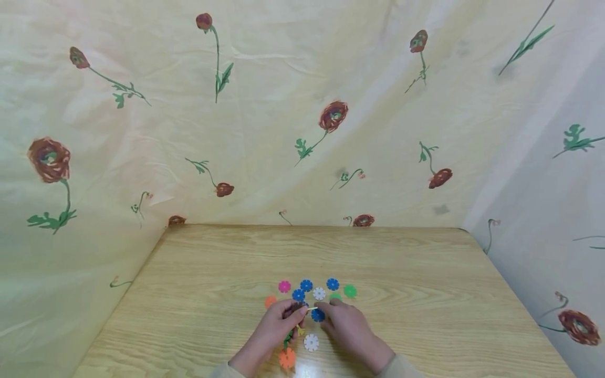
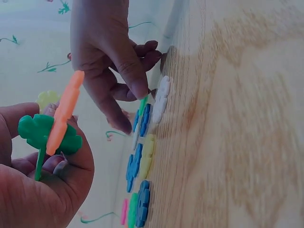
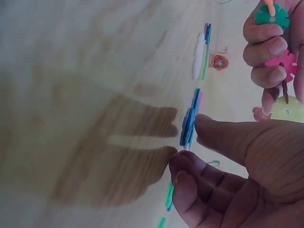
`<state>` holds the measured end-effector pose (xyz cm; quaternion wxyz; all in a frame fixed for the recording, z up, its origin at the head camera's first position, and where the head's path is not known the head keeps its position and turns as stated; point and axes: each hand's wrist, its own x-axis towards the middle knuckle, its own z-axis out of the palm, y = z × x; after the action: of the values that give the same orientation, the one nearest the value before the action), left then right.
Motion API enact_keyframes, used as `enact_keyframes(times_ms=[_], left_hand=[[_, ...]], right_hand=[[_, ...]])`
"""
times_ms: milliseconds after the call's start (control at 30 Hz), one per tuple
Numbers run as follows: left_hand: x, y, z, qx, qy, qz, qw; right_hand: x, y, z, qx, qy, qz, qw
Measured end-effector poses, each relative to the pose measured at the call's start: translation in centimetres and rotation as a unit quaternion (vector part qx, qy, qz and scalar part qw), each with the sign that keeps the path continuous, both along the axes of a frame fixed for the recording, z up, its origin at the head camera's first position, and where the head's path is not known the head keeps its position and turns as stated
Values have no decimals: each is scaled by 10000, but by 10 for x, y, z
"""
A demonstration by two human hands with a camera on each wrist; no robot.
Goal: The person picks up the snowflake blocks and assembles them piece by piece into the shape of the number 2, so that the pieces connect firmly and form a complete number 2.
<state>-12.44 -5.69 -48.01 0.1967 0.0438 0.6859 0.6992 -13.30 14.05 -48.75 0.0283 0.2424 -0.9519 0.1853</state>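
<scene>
My left hand grips a chain of interlocked notched plastic discs. In the left wrist view an orange disc stands edge-on in a green disc. The right wrist view shows a pink disc, and beyond it a brown piece joins a yellow disc; the fingers hide part of the chain. My right hand hovers low over the table, thumb and fingers apart around a blue disc. Its thumb lies close beside the blue discs; whether it touches them I cannot tell.
Loose discs lie on the wooden table beyond the hands: pink, blue, white, green and orange. Nearer, a white disc lies between the wrists. Flowered cloth walls the table's back and sides.
</scene>
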Motion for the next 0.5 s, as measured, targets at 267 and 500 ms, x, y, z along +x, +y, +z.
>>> enact_keyframes(times_ms=[267,500], left_hand=[[0,1,-1,-6,-84,38,10000],[1,1,-1,120,90,-41,9999]], right_hand=[[-3,1,0,118,-160,10,9998],[-1,6,2,-114,-535,-26,9985]])
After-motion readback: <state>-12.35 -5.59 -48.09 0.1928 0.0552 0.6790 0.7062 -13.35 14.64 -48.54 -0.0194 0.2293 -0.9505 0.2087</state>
